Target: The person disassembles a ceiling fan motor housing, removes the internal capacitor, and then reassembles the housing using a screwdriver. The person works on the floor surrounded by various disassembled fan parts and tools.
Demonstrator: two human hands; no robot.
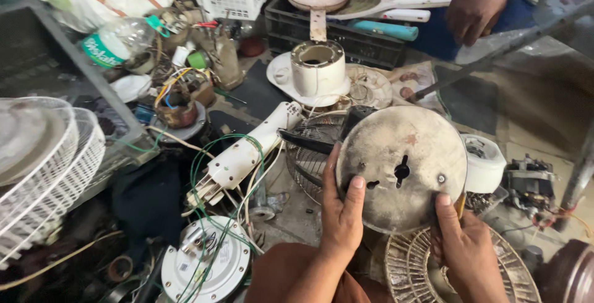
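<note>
While both hands clasp it, the round metal base plate (402,167) stands tilted up on edge above the person's lap, its dull underside toward the camera. The left hand (342,213) is closed on the plate's left rim, thumb across the face; the right hand (461,241) grips the lower right rim, thumb on the metal. The plate is already free of any stand, its one keyed centre slot and few small holes bare; nothing is fitted to it yet, as far as I can judge. Just beyond the grip lie two wire fan guards (315,154), one behind the plate, one under the right hand. Farther left of the grip lies one white fan neck (247,151) trailing green wires. Another person's hand (473,9) rests well beyond.
</note>
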